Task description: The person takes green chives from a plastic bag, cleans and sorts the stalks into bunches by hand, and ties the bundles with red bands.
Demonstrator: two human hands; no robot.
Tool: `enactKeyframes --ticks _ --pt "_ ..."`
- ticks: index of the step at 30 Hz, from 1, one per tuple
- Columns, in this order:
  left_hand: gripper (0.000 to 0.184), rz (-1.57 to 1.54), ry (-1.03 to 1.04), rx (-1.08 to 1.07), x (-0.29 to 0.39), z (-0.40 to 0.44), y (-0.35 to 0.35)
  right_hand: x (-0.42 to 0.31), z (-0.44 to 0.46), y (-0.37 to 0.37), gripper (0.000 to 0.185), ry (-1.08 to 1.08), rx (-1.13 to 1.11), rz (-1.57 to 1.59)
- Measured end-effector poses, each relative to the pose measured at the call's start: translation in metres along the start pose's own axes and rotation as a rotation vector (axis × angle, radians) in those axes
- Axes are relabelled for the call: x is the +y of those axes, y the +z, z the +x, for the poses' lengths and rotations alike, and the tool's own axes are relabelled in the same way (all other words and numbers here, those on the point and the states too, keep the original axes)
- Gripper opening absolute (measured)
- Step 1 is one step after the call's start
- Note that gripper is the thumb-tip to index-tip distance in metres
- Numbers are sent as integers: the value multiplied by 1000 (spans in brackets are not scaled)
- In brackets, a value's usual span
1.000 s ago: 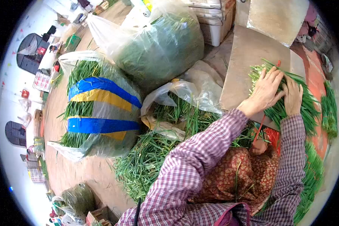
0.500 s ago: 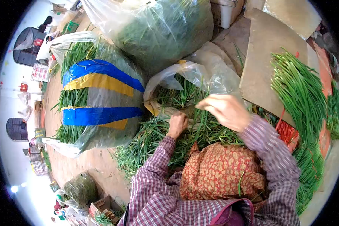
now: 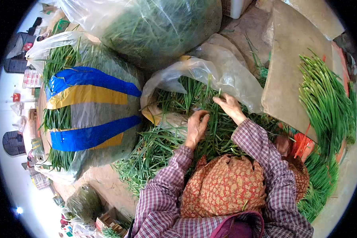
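Note:
Loose green stalks lie heaped before me and reach into an open clear plastic bag. My left hand is over the heap near the bag's mouth, fingers curled; what they hold, if anything, is too small to tell. To its right, my right hand pinches the pale end of a green stalk. A thick bunch of green stalks rests on a brown board at the right, away from both hands.
A stuffed bag with blue and yellow stripes stands at the left. Behind is another full clear bag. Red ties lie by the board's lower edge, with more green bunches at the lower right.
Both hands have left the bunch on the board and come to the loose heap. Since the middle frame my right hand has lowered slightly and the view has shifted.

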State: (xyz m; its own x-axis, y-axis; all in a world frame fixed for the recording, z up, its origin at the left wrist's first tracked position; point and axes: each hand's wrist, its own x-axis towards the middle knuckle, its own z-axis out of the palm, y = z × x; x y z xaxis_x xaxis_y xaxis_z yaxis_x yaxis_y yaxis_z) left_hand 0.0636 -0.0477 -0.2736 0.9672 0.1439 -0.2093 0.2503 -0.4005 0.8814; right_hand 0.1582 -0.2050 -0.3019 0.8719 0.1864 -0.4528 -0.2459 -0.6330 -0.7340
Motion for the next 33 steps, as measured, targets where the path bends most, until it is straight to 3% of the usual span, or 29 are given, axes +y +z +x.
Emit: enactKeyframes --ticks 2,3,5,6,9,10,11,14,15,17,18,19,22,23,25,27,28,33 --pt "34 -101 -176 -116 4 -11 -3 2 3 9 52 -5 -61 45" --pt "34 -97 -178 -111 2 -11 -7 -5 -3 9 39 -72 -70 56" --pt "47 -873 -618 -302 -2 -13 -18 -36 -31 2 24 -378 -2 -38" --pt "57 -983 -594 -221 14 -12 -25 -47 -40 3 16 -607 11 -20" --pt "40 -1416 -667 -183 4 -11 -51 -86 -77 -2 12 -1159 -36 -129" --pt "29 -1199 -685 -65 41 -14 -60 -88 -86 1 15 -1218 -126 -136" --pt "25 -1392 -503 -277 18 -9 -70 -83 -89 7 15 -1277 -155 -110" --pt "20 -1231 -191 45 16 -5 -85 -70 -87 14 19 -879 -144 322" --pt "20 -1212 -147 148 17 0 -83 -74 -85 8 32 -466 -309 495" --pt "20 -1152 -191 154 19 8 -71 -71 -65 14 58 -258 -532 446" --pt "23 -1051 -233 162 15 14 -62 -64 -54 28 74 -286 -554 428" --pt "29 -921 -305 293 15 18 -51 -62 -41 39 62 -234 -582 385" --pt "36 -708 -241 120 20 38 -52 -61 -17 52 60 -21 -529 466" --pt "39 -639 -228 196 24 42 -52 -58 -16 50 51 133 -424 555" --pt "37 -581 -334 276 -33 53 -51 -27 13 61 42 220 -526 945" --pt "36 -2 -387 165 -71 55 -46 -7 29 70 34 348 -519 1100" --pt "35 303 -248 132 -79 52 -42 -1 31 73 34 364 -506 1108" --pt "36 636 -282 86 -103 56 -17 13 40 94 37 386 -468 1120"
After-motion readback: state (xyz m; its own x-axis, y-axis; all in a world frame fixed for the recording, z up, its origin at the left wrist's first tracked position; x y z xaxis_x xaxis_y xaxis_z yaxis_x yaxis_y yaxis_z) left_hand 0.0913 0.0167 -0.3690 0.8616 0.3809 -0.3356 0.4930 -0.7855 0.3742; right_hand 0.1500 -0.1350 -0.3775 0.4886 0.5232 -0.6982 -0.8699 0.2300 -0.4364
